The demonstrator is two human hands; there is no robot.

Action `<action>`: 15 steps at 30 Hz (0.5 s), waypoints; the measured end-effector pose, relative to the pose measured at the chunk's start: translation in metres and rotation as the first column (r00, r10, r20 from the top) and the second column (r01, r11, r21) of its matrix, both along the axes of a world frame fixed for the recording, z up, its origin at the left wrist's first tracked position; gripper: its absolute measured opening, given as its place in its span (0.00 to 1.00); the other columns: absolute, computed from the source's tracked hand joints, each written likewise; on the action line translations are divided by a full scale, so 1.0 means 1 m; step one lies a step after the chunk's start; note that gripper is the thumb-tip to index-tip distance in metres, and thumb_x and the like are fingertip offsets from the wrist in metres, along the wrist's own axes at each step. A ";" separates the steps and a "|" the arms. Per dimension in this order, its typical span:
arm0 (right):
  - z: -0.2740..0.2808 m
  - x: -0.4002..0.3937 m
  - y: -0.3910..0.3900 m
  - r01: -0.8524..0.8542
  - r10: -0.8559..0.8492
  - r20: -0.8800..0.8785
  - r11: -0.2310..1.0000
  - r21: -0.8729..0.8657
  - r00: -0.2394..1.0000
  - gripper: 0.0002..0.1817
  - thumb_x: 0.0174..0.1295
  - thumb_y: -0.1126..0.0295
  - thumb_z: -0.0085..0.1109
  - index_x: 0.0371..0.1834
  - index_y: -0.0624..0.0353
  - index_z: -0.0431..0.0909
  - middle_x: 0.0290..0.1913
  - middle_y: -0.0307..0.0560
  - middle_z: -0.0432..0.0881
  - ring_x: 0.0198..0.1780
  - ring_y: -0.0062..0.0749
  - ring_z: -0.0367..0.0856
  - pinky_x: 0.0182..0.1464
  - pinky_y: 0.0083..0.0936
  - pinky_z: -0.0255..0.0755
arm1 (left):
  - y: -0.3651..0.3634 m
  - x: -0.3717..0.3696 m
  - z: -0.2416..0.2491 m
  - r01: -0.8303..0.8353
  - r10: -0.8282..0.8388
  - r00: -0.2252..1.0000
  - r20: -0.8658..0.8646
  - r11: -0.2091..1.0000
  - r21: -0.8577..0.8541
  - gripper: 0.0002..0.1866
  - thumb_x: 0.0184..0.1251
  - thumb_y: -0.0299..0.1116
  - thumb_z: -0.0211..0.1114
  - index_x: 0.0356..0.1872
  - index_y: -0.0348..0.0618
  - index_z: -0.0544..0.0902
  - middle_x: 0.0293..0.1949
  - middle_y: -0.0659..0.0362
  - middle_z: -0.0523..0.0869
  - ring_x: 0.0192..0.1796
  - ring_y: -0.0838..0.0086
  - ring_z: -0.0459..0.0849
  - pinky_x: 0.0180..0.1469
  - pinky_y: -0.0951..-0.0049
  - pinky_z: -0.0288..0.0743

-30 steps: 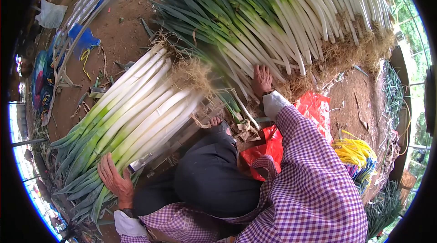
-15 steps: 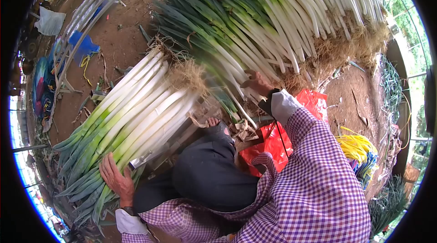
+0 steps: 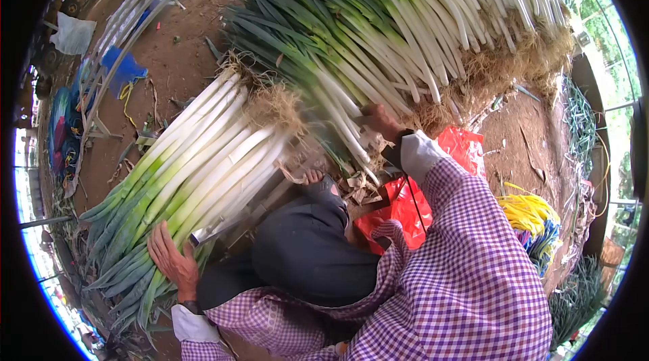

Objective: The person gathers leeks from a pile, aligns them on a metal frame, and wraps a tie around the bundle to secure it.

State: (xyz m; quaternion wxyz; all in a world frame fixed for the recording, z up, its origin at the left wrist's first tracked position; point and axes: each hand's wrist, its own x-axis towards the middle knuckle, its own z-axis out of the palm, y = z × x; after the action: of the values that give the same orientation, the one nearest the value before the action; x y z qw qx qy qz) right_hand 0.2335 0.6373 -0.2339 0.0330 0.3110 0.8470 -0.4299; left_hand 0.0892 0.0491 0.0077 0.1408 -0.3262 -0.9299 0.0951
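My left hand (image 3: 174, 261) lies with its fingers spread on the green leaves of a bundle of leeks (image 3: 203, 158), whose roots point up and right. My right hand (image 3: 380, 121) is at the lower edge of a big leek pile (image 3: 378, 30), touching the white stalks there; its fingers are blurred and partly hidden. A few loose leek stalks (image 3: 343, 128) slant down just left of that hand. Beside my left hand, a flat metal piece (image 3: 203, 234) shows under the bundle's edge.
Red plastic bags (image 3: 400, 215) lie by my right forearm. Yellow and blue ties (image 3: 531, 215) sit at the right. Bent metal poles (image 3: 111, 70) and a blue plastic sheet (image 3: 124, 67) are at the upper left. My foot (image 3: 318, 182) is between bundle and pile.
The loose stalks beside my right hand have shifted slightly, with more white stalks now showing there. My right hand has barely moved; my left hand stays on the leaves.
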 end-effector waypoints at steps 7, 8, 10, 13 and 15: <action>0.005 0.075 -0.026 -0.219 0.091 -0.203 0.556 -0.802 0.975 0.36 0.66 0.49 0.71 0.71 0.60 0.77 0.61 0.52 0.87 0.62 0.50 0.86 0.62 0.45 0.82 | -0.002 -0.001 -0.003 -0.001 0.001 1.000 -0.013 1.000 0.005 0.41 0.76 0.59 0.57 0.77 0.36 0.68 0.72 0.46 0.74 0.77 0.50 0.68 0.82 0.45 0.55; 0.015 0.067 -0.032 -0.243 0.137 -0.208 0.696 -0.675 0.969 0.39 0.65 0.49 0.72 0.73 0.61 0.74 0.62 0.55 0.87 0.62 0.50 0.86 0.62 0.45 0.82 | -0.001 -0.002 -0.003 0.005 -0.005 1.000 -0.016 1.000 0.017 0.40 0.76 0.58 0.58 0.77 0.35 0.68 0.72 0.46 0.74 0.76 0.50 0.68 0.82 0.45 0.55; 0.021 0.043 -0.045 -0.139 0.098 -0.119 0.900 -0.412 0.988 0.41 0.63 0.50 0.74 0.74 0.62 0.73 0.61 0.59 0.87 0.60 0.49 0.87 0.59 0.44 0.82 | 0.002 -0.001 -0.002 0.002 -0.002 1.000 -0.008 1.000 0.031 0.40 0.75 0.56 0.60 0.76 0.35 0.68 0.72 0.45 0.74 0.76 0.49 0.69 0.82 0.45 0.55; 0.011 0.004 -0.054 0.092 -0.049 -0.197 0.973 0.214 0.979 0.34 0.64 0.58 0.74 0.70 0.65 0.77 0.53 0.67 0.88 0.48 0.45 0.91 0.48 0.40 0.82 | 0.007 0.002 0.004 0.006 -0.006 1.000 0.000 0.998 0.058 0.39 0.73 0.53 0.63 0.76 0.35 0.69 0.71 0.45 0.74 0.76 0.49 0.69 0.82 0.45 0.55; 0.004 -0.001 -0.038 0.068 -0.028 -0.337 0.992 0.106 0.941 0.34 0.64 0.58 0.74 0.70 0.66 0.77 0.48 0.63 0.89 0.40 0.43 0.90 0.43 0.39 0.81 | 0.009 0.003 0.005 0.006 -0.006 1.000 -0.003 0.996 0.093 0.39 0.70 0.50 0.66 0.75 0.35 0.69 0.70 0.44 0.75 0.75 0.49 0.70 0.82 0.45 0.55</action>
State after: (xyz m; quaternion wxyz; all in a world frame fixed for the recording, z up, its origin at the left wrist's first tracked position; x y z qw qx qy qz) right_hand 0.2323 0.5995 -0.2300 -0.1402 0.2554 0.8560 -0.4271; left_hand 0.0924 0.0580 0.0125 0.1574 -0.3219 -0.9322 0.0518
